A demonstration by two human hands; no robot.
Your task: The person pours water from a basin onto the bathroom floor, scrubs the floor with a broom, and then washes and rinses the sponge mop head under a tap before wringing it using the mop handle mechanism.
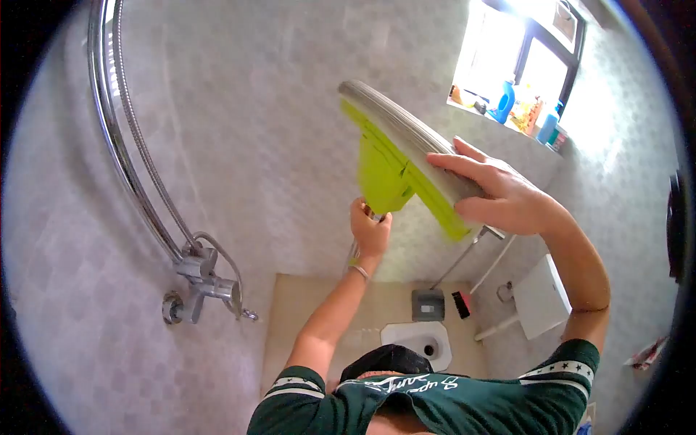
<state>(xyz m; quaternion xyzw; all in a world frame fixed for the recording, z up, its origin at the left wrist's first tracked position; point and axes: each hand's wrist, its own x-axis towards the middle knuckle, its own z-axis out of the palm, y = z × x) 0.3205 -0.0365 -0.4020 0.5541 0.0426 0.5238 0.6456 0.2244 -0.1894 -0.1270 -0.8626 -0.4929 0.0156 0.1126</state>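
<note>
A flat mop's lime-green head (383, 170) is raised in front of me, tilted, with a grey ribbed pad (399, 116) along its upper side. My left hand (371, 230) is closed round the mop just below the green head, where a bit of the silver pole shows. At the pad's right end, my right hand (504, 192) grips the edge, fingers over the grey pad and thumb near the green frame. The pole's lower part is mostly hidden behind my left forearm.
A shower mixer (206, 275) with a rail and hose is on the left wall. Below are a squat toilet (417, 344), a grey dustpan (428, 304), a red-and-black brush (462, 304) and a white cistern (542, 297). Bottles (504, 101) line the windowsill, upper right.
</note>
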